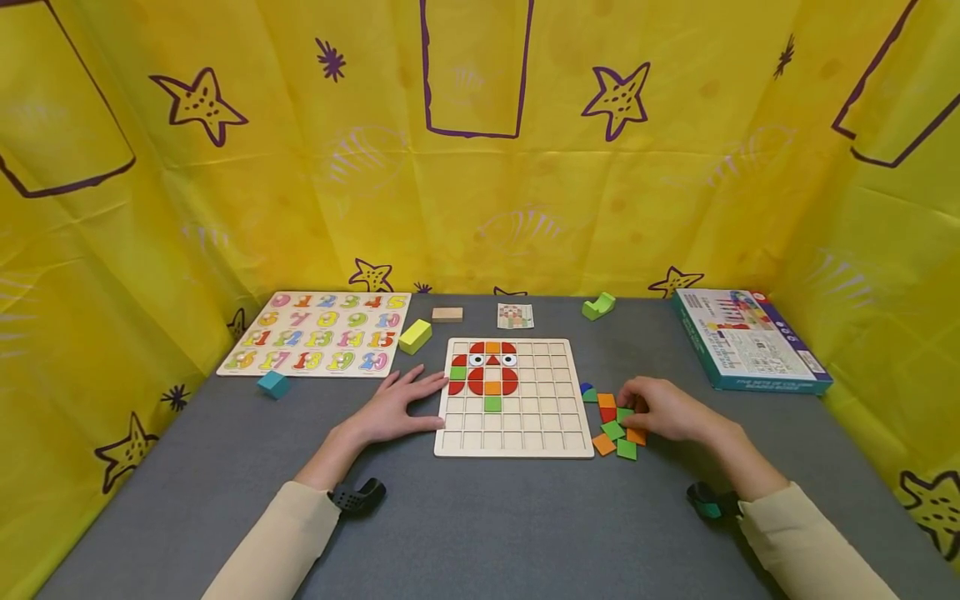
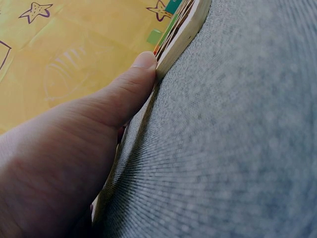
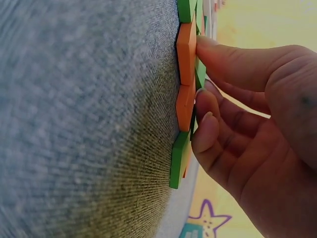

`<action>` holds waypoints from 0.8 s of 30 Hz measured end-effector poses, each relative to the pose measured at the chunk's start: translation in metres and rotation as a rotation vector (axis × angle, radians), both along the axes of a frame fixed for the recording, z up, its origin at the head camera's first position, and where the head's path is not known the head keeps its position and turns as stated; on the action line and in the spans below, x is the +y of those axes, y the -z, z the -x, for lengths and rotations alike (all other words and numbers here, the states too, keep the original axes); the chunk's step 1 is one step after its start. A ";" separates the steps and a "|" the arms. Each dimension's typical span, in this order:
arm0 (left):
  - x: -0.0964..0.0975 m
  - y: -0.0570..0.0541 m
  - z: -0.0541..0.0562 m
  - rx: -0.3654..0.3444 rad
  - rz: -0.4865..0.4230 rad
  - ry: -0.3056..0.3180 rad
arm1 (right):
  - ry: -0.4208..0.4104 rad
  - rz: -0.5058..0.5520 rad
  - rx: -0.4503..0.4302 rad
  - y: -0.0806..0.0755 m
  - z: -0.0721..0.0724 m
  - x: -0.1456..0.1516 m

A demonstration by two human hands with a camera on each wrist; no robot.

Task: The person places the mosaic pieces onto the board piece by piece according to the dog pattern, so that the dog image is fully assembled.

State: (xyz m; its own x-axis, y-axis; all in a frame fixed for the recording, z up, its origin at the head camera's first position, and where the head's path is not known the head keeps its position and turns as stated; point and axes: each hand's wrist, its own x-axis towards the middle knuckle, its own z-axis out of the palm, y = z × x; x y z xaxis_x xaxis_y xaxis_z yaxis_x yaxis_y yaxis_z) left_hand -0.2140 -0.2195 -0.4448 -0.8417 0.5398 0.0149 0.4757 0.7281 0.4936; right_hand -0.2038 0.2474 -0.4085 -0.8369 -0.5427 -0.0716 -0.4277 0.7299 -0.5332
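Note:
My left hand [image 1: 392, 407] lies with spread fingers along the left edge of a wooden grid board [image 1: 551, 421]. Its thumb presses against the board's side in the left wrist view. Red, white, orange and green tiles form an owl-like figure [image 1: 492, 371] in the board's upper left. At the board's right, my right hand [image 1: 670, 408] reaches into a loose group of square tiles. Its thumb and fingertips pinch a green tile [image 3: 200, 74] there. Close below the fingers are an orange tile [image 3: 186, 52] and another green tile [image 3: 179, 161].
A number puzzle board [image 1: 315, 333] lies at the back left, with a yellow block [image 1: 416, 337] and a blue block [image 1: 273, 384] beside it. Behind the grid board are a wooden block [image 1: 447, 314], a picture card [image 1: 515, 316] and a green curved block [image 1: 599, 306]. A box [image 1: 750, 342] lies right.

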 end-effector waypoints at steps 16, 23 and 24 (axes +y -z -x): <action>0.000 0.000 0.000 0.008 0.003 0.005 | -0.006 0.063 -0.034 -0.015 0.002 -0.001; 0.000 0.000 -0.001 0.016 -0.006 0.012 | -0.050 0.126 0.005 -0.016 0.007 -0.021; 0.000 0.001 -0.001 0.015 -0.007 0.012 | -0.053 0.132 0.003 -0.015 0.007 -0.026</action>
